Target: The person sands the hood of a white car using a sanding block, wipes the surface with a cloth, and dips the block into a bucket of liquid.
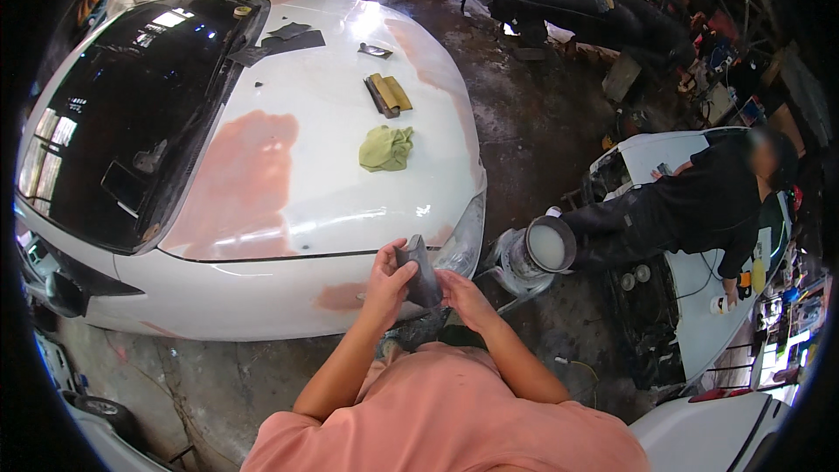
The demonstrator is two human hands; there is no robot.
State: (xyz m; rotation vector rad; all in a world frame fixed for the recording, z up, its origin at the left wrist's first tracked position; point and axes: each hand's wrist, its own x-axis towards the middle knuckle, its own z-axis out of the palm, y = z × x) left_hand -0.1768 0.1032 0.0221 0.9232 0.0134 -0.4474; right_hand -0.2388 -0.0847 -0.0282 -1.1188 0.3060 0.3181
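In front of my chest, my left hand (384, 287) grips a dark grey piece of sandpaper (420, 273), which looks bent or folded, with the thumb across its face. My right hand (465, 299) pinches the sheet's right edge; some of its fingertips are hidden. Both hands are beside the front fender of a white car, apart from its hood (336, 201). A crumpled green cloth (385, 149) lies on the hood. Beyond it rests a yellow block (391, 93) with a dark strip along one side.
Dark sheets (293, 40) lie near the windshield (131, 114). Pinkish filler patches (240, 179) mark the hood. Right of the car stands a bucket of cloudy liquid (548, 246). A person in dark clothes (682, 205) leans over a white car panel (712, 319) at right.
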